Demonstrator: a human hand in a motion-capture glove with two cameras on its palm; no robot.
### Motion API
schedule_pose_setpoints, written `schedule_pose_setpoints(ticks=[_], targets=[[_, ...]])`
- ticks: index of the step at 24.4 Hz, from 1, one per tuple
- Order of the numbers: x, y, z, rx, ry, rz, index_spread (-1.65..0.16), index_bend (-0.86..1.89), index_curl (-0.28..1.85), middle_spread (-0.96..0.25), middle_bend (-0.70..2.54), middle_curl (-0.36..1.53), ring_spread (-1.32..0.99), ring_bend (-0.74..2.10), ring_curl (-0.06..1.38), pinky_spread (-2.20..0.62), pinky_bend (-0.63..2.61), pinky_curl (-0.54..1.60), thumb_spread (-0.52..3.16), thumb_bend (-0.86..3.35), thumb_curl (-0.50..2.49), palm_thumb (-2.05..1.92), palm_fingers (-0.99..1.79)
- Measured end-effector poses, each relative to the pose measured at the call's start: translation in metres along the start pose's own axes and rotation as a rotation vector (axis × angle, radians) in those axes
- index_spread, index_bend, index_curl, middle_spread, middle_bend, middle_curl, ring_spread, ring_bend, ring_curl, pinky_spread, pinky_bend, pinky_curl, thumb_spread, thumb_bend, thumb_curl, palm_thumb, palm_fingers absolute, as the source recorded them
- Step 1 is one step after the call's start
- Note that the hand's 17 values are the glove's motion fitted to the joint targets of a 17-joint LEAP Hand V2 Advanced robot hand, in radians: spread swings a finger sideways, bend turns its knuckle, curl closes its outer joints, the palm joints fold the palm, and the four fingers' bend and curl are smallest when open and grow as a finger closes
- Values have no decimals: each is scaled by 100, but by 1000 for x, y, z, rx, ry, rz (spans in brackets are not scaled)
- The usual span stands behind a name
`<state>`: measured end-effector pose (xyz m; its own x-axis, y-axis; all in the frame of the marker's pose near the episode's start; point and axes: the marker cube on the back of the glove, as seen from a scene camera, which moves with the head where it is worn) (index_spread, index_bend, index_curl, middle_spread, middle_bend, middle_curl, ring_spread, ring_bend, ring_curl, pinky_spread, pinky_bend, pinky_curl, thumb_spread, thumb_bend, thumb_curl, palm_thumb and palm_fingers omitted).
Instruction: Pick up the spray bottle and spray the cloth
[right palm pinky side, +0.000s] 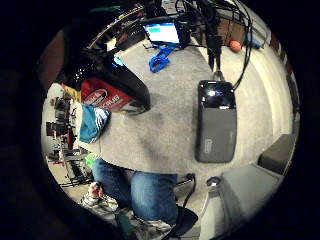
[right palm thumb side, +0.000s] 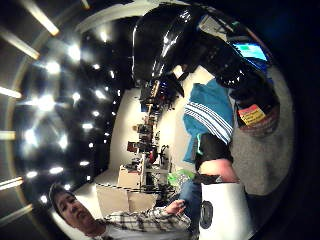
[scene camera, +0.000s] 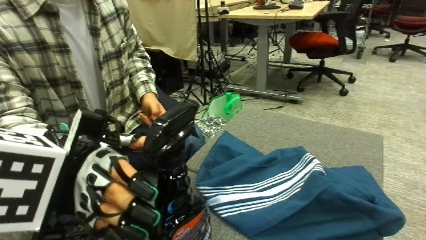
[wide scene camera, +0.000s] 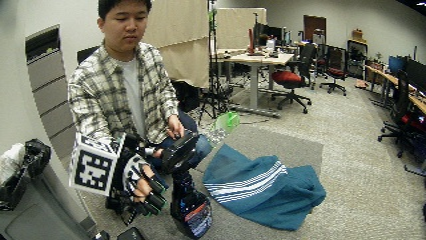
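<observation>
A: While the right hand (scene camera: 113, 192) curls its fingers round the bottle (scene camera: 174, 170), where is the cloth (scene camera: 293, 195)?

B: Crumpled on the grey table (scene camera: 313, 132), just beside the bottle, not touching it that I can tell.

A: And the bottle?

B: Upright, lifted in the glove, black head toward the cloth. The bare hand (scene camera: 152, 107) rests behind it.

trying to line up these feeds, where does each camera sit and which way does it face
Little finger palm view: on the gloved palm, facing the table past the spray bottle; jeans show.
Thumb palm view: same palm, facing the bottle and blue cloth.
Outside view: beside the table, facing the right hand gripping the bottle; bare hand shows.
Wide outside view: further back, showing the whole person.
All share bottle and cloth.
</observation>
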<state>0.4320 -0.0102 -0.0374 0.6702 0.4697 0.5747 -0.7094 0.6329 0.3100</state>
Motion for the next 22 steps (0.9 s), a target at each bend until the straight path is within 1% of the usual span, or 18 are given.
schedule_pose_setpoints(ticks=[4,11,22], targets=[[9,-20,8,35,-101,5,-23,13,27,3,22,31,6,44,29,18,48,23,101,1,48,79,39],[15,-49,20,61,-275,-16,-23,21,31,0,25,33,-1,42,29,12,44,22,94,1,51,87,62],[17,-76,32,91,-348,-71,-22,15,33,-3,26,37,-8,41,32,6,42,25,88,-3,54,90,82]])
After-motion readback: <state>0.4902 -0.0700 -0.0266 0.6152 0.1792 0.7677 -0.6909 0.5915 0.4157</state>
